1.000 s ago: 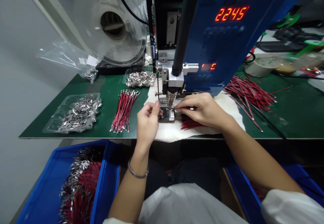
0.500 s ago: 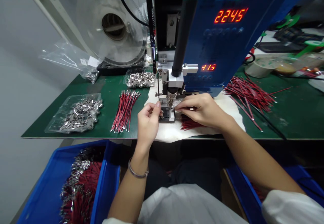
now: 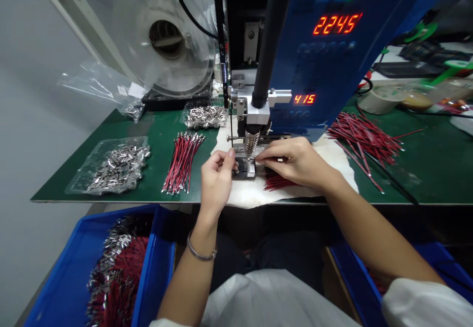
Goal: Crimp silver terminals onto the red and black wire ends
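My left hand (image 3: 218,177) is closed at the left edge of a small metal fixture (image 3: 252,173), thumb pressed to the fingers. Something small and shiny shows at its fingertips, too small to name. On the other side, my right hand (image 3: 299,162) pinches a thin wire, mostly hidden by the fingers, with its end at the fixture. Between the hands, the spring-wrapped soldering head (image 3: 252,142) of the blue machine (image 3: 310,66) points down at the fixture, its tip close to the wire end. Under my right hand lies a bundle of red and black wires (image 3: 275,181).
Left on the green table (image 3: 155,120) are wires with metal ends (image 3: 182,162), a tray of metal connectors (image 3: 118,164) and a second tray (image 3: 205,116). More wires (image 3: 364,137) lie at right. A blue bin (image 3: 70,263) stands below left. White cloth (image 3: 240,198) lies under the fixture.
Both hands stay almost where they were. A faint pale wisp or glint now shows by the soldering tip. The machine's lower display is now readable as 415.
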`<state>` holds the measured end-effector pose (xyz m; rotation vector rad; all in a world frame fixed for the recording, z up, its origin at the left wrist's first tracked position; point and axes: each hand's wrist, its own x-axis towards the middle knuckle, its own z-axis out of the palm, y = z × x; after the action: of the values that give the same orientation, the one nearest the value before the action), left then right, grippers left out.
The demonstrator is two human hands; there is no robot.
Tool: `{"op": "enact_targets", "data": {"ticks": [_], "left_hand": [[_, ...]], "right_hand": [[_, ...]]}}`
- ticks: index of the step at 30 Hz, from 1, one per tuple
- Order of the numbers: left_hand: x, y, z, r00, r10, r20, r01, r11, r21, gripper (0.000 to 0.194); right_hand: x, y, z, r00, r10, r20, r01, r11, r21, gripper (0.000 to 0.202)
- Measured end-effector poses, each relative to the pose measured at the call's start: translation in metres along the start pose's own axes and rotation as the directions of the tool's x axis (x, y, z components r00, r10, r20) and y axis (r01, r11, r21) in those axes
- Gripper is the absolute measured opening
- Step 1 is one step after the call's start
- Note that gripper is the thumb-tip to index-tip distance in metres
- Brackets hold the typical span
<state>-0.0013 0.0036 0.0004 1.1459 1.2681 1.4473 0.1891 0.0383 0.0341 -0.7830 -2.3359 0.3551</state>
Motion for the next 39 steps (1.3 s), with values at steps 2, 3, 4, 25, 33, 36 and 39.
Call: {"op": "enact_targets", "data": {"ticks": [2, 3, 4, 25, 33, 36, 39], "left_hand": [[0.0, 0.0, 0.0, 1.0, 0.0, 0.001, 0.0, 1.0, -0.003, 0.035], [-0.001, 0.0, 0.0, 1.0, 0.002, 0.002, -0.002, 1.0, -0.005, 0.035], [0.0, 0.0, 0.0, 1.0, 0.005, 0.003, -0.005, 1.0, -0.007, 0.035], [-0.076, 0.016, 0.003, 0.982, 0.094, 0.167, -0.119, 0.981, 0.15, 0.019], [-0.017, 0.037, -0.073, 0.927, 0.366, -0.081, -0.186, 0.637, 0.749, 0.023], [0.012, 0.044, -0.092, 0.921, 0.387, -0.055, -0.093, 0.354, 0.931, 0.022], [0.027, 0.047, -0.096, 0.945, 0.32, -0.069, 0.017, 0.162, 0.987, 0.023]], "right_hand": [[-0.001, 0.0, 0.0, 1.0, 0.0, -0.002, 0.0, 1.0, -0.004, 0.015], [-0.001, 0.0, 0.001, 1.0, -0.004, -0.007, 0.004, 1.0, -0.008, 0.015], [-0.001, 0.001, 0.001, 1.0, -0.012, -0.016, 0.011, 1.0, -0.011, 0.015], [-0.018, -0.085, 0.029, 0.863, 0.27, -0.426, -0.16, 0.948, 0.276, 0.012], [-0.048, -0.042, 0.007, 0.908, 0.208, -0.364, -0.244, 0.968, -0.054, 0.014], [-0.056, -0.024, -0.006, 0.954, 0.185, -0.235, -0.229, 0.958, -0.175, 0.012], [-0.055, -0.012, -0.015, 0.974, 0.189, -0.124, -0.213, 0.951, -0.225, 0.014]]}}
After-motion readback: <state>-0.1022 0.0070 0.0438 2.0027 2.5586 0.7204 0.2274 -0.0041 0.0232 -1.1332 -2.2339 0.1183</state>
